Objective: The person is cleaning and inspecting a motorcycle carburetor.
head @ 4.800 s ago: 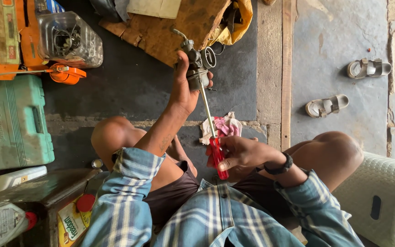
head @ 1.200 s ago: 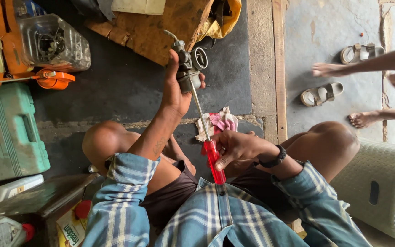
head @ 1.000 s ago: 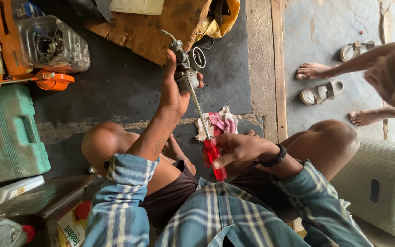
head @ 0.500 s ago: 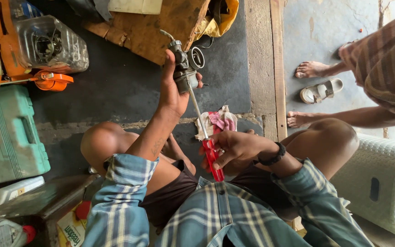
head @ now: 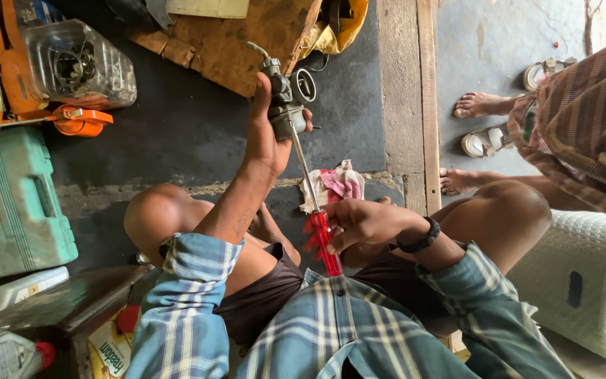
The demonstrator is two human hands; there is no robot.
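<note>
My left hand is raised in front of me and grips a small grey metal carburetor with a round opening on its right side. My right hand holds the red handle of a long screwdriver. Its steel shaft runs up and left, and the tip sits in the underside of the carburetor. A black band is on my right wrist. I sit with both knees bent, in a blue plaid shirt. A pink and white rag lies on the floor between my knees.
Another person in a brown striped garment stands barefoot at the right, beside sandals. A white plastic stool is at lower right. A green tool case, an orange machine, a clear plastic cover and a worn board surround me.
The other person has walked in from the right and now stands close to my right knee. My hands keep the same grip; the screwdriver has stayed in the carburetor.
</note>
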